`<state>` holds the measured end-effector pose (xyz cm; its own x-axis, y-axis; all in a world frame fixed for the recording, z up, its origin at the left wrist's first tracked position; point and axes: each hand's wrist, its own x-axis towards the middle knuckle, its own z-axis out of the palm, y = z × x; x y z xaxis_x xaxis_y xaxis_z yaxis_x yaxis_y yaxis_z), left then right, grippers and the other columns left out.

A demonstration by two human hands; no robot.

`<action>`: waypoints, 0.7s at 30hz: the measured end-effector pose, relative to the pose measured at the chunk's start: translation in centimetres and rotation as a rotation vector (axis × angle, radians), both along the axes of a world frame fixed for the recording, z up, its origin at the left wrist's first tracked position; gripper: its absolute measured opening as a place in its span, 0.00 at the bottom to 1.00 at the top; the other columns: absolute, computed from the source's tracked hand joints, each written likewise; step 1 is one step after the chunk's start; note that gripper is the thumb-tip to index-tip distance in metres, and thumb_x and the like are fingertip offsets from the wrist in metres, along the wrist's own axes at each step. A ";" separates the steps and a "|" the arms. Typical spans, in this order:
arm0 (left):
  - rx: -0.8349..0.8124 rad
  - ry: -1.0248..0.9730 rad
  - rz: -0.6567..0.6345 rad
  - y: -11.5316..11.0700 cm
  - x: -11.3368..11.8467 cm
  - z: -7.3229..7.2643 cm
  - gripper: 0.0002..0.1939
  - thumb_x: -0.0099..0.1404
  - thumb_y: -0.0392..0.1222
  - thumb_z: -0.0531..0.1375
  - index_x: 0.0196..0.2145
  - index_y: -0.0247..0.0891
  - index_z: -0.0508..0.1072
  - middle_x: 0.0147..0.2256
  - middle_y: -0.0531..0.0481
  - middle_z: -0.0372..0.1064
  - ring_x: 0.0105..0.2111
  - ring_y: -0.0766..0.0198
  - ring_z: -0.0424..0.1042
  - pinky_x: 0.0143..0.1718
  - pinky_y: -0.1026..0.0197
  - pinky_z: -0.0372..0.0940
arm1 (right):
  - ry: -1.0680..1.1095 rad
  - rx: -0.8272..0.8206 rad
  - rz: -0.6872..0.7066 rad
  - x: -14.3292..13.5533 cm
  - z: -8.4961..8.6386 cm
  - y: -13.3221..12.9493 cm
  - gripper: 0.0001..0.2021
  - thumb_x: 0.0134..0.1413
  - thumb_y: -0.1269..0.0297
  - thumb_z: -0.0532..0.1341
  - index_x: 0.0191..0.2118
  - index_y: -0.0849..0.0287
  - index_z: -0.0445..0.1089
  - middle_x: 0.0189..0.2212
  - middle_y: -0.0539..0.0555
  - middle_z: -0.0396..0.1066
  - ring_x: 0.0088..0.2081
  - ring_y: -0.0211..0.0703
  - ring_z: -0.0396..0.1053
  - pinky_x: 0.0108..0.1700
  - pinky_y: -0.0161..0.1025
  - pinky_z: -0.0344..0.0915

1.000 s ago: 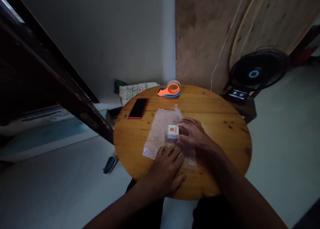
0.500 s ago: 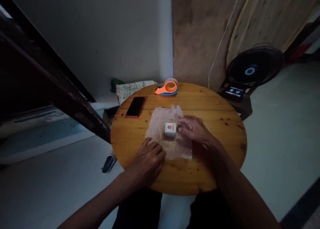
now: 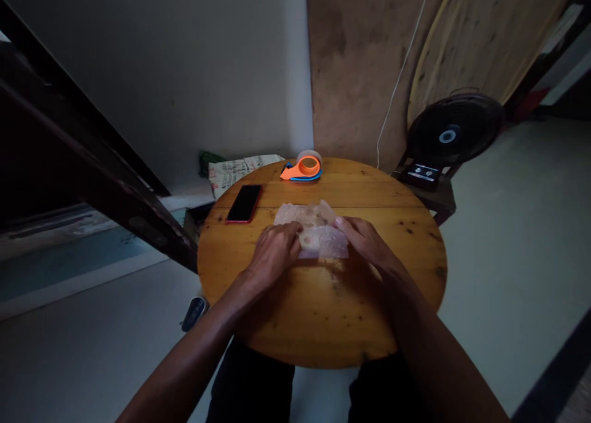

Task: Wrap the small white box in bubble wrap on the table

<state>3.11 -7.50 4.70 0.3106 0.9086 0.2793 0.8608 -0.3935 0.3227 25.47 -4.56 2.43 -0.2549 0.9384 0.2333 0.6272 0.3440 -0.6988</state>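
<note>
- Head view: left hand (image 3: pixel 273 253) curled over the near-left edge of the bubble wrap (image 3: pixel 318 233), fingers closed on the fold, pinning it down.
- Right hand (image 3: pixel 367 244) grips the right edge of the same sheet, fingertips closed on the plastic.
- Near half of the sheet lies doubled over its middle, likely so the cushioning covers what sits inside; whatever is inside is hidden, cannot tell.
- Wrap rests at the centre of the round wooden table (image 3: pixel 323 312), far flap loose and lying open.
- Phone (image 3: pixel 244 203) flat, left of the wrap, apart from it.
- Orange tape dispenser (image 3: pixel 302 166) at the far rim.
- Fan (image 3: pixel 450 133) on the floor beyond, to the right.
</note>
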 end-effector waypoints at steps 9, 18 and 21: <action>-0.120 -0.228 0.027 2.8 0.1 -1.7 0.13 0.59 0.37 0.57 0.42 0.39 0.74 0.35 0.49 0.75 0.34 0.61 0.73 0.37 0.61 0.65 | 0.078 0.042 -0.002 -1.4 -1.5 0.7 0.11 0.48 0.64 0.62 0.40 0.55 0.73 0.37 0.53 0.76 0.39 0.45 0.72 0.41 0.40 0.66; -0.128 -0.460 0.029 3.5 0.3 -3.7 0.12 0.55 0.41 0.61 0.38 0.37 0.73 0.40 0.47 0.72 0.41 0.59 0.71 0.44 0.58 0.65 | 0.007 0.162 -0.060 -1.7 -1.2 0.4 0.04 0.52 0.65 0.59 0.29 0.57 0.70 0.29 0.50 0.74 0.31 0.41 0.68 0.37 0.37 0.59; -0.237 -0.589 0.019 3.8 0.2 -4.1 0.09 0.55 0.43 0.61 0.33 0.37 0.71 0.31 0.51 0.70 0.32 0.64 0.69 0.33 0.63 0.63 | -0.078 0.246 -0.076 -1.9 -1.0 0.1 0.04 0.54 0.65 0.59 0.31 0.56 0.70 0.30 0.51 0.74 0.35 0.44 0.68 0.43 0.41 0.58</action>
